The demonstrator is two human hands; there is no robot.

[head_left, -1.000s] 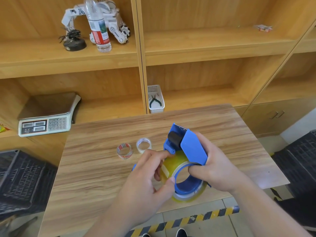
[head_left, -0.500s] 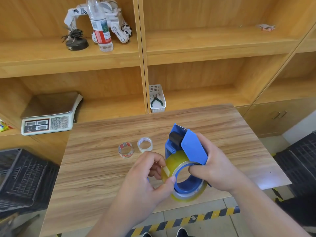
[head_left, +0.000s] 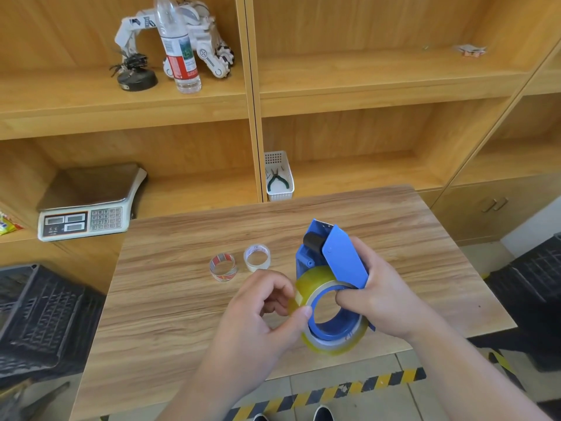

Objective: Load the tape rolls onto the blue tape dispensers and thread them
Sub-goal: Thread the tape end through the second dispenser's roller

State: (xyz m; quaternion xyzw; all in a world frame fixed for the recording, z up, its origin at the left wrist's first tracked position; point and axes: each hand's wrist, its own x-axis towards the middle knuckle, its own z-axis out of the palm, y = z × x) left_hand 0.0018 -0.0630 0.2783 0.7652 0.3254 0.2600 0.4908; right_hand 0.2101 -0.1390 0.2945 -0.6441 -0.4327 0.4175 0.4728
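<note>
Big yellow tape roll (head_left: pixel 315 279) sitting on the blue dispenser (head_left: pixel 340 262), held up over the tabletop (head_left: pixel 170 299). Right hand (head_left: pixel 385 296) wrapped tight round the dispenser. Left hand (head_left: pixel 261 317) nearer the loose tape end, fingers (head_left: pixel 303 312) pinched on it. Roller up and away, toward the shelves.

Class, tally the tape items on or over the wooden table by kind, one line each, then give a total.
Small tape rolls lying on the table: 2 (red-printed roll, pale roll)
Large yellowish tape roll: 1
Blue tape dispenser: 1
Total: 4
</note>
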